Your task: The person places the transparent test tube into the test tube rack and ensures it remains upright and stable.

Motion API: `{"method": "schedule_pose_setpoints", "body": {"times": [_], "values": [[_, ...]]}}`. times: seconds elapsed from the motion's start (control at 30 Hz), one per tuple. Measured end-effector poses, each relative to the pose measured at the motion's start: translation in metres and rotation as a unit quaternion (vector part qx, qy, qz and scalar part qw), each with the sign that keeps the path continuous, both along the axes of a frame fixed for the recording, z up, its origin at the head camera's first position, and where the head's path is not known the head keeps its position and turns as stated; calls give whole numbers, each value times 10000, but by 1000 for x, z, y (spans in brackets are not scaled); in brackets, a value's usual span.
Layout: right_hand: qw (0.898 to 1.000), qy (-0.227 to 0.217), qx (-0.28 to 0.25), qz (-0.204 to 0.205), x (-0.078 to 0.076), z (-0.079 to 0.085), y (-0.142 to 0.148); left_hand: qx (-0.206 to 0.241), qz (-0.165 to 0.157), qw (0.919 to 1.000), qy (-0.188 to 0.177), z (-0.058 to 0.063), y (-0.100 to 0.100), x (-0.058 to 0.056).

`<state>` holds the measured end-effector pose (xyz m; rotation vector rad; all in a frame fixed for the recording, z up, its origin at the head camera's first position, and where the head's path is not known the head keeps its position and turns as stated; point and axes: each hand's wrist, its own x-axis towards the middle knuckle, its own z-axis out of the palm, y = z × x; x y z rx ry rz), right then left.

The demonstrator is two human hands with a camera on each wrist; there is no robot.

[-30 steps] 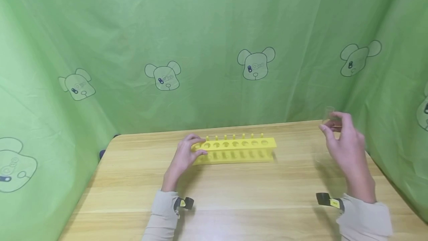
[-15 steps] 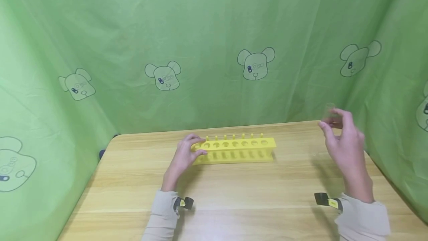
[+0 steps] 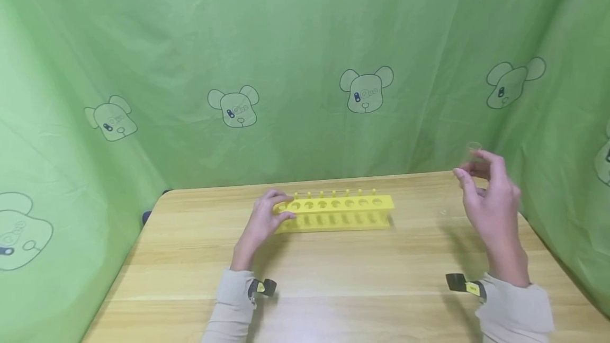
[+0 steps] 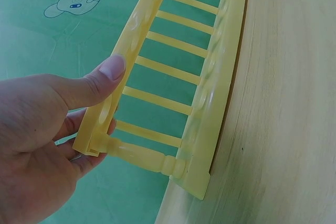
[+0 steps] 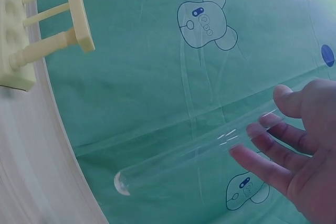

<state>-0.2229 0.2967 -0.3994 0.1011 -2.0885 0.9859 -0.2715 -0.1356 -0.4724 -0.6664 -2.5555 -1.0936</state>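
A yellow test tube rack (image 3: 333, 205) stands on the wooden table, with a row of round holes along its top and a line of pegs behind. My left hand (image 3: 263, 218) grips its left end; in the left wrist view the thumb (image 4: 112, 68) lies over the top bar and the fingers curl beneath it. Off to the right of the rack, my right hand (image 3: 493, 200) pinches a clear glass test tube (image 5: 194, 153) near its upper end. The tube slants in the air, its rounded bottom pointing down and toward the rack.
The wooden table (image 3: 333, 290) ends at a back edge against a green curtain (image 3: 295, 36) printed with bear heads. More of the curtain hangs along both sides. Each wrist carries a small black camera on a strap.
My right hand has shifted slightly left with the test tube, whose rounded bottom has swung a little left and up. The left hand and the rack have stayed in place.
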Motion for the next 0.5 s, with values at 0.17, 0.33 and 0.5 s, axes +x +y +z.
{"method": "schedule_pose_setpoints", "body": {"times": [0.17,0.33,0.5], "values": [[9999,81,-43,82,-1,1,-2,8,18,10000,-23,0,0,0],[9999,65,-97,121,-2,2,-4,-36,23,10000,-18,1,0,0],[9997,121,-117,189,-3,4,-6,-13,17,10000,-79,2,0,0]]}}
